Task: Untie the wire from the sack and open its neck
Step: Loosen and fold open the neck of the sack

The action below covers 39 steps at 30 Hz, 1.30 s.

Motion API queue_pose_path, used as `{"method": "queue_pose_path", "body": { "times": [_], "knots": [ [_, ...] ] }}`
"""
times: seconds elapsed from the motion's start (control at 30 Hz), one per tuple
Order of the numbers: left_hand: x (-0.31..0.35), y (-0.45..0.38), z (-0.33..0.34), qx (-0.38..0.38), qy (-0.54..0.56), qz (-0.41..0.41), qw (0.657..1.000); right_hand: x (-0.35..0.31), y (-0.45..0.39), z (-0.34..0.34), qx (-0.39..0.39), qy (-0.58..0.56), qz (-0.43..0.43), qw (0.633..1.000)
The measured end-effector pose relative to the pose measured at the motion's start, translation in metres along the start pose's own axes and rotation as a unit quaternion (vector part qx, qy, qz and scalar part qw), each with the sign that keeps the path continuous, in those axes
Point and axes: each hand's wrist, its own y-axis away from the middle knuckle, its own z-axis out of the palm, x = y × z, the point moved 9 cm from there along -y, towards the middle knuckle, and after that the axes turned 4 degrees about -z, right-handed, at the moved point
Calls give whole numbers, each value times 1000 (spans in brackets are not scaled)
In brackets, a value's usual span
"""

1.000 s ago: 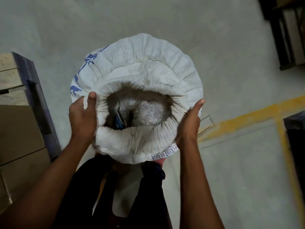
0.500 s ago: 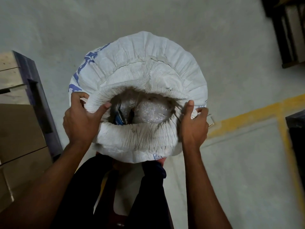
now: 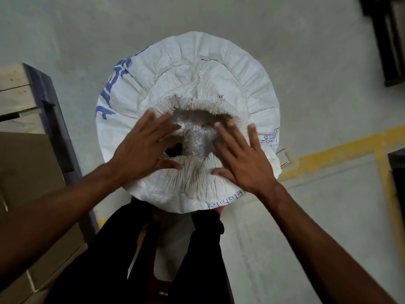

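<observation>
Sack: the white woven sack [image 3: 252, 84] stands upright on the floor just in front of the person's legs, seen from above as a round, pleated disc with blue lettering down its left side and a strip of small printed boxes along its near right edge.
Neck: the neck [image 3: 197, 102] is rolled outward into a thick gathered collar; the weave is creased in fine radial folds and its cut inner edge is frayed into loose threads.
Opening: the mouth is open at the middle, dark inside, with a crinkled, glossy clear plastic liner [image 3: 196, 140] showing between the two hands.
Left hand: the left hand [image 3: 142, 150] lies palm down with fingers spread wide across the left side of the opening, gripping nothing; the fingertips are motion-blurred.
Right hand: the right hand [image 3: 243, 159] is flat and spread wide over the right side of the collar, thumb on the near folds, holding nothing.
Wire: none can be made out anywhere on the sack.
Floor: smooth pale grey concrete floor [image 3: 317, 227] with a worn yellow painted line [image 3: 328, 154] running off to the right.
Left edge: stacked brown boxes [image 3: 26, 163] and a pale wooden pallet [image 3: 15, 88] with a dark side rail stand near the sack's left side.
Right edge: dark objects sit at the top right corner and the right edge, well apart from the sack.
Open room: bare floor lies beyond the sack and to its right.
</observation>
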Motion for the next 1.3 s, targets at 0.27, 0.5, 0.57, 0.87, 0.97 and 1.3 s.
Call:
{"method": "queue_pose_path", "body": {
  "times": [0.27, 0.5, 0.57, 0.87, 0.97, 1.3],
  "knots": [
    [2, 0, 28, -279, 26, 111, 953, -15, -12, 10, -156, -43, -181, 970],
    [-7, 23, 9, -284, 87, 53, 953, 3, 21, -11, -192, -125, -88, 970],
    [-8, 34, 10, -299, 75, 53, 950, 8, 33, -5, -228, -158, -47, 959],
    [25, 60, 14, -361, 144, 110, 915, 0, 42, -1, -366, -194, 6, 910],
    [4, 30, 7, -330, 162, -11, 930, 28, 22, -8, -249, -262, 131, 923],
    [-83, -52, -36, -96, 232, -240, 938, 96, -32, -36, -83, -267, 261, 924]
  ]
}}
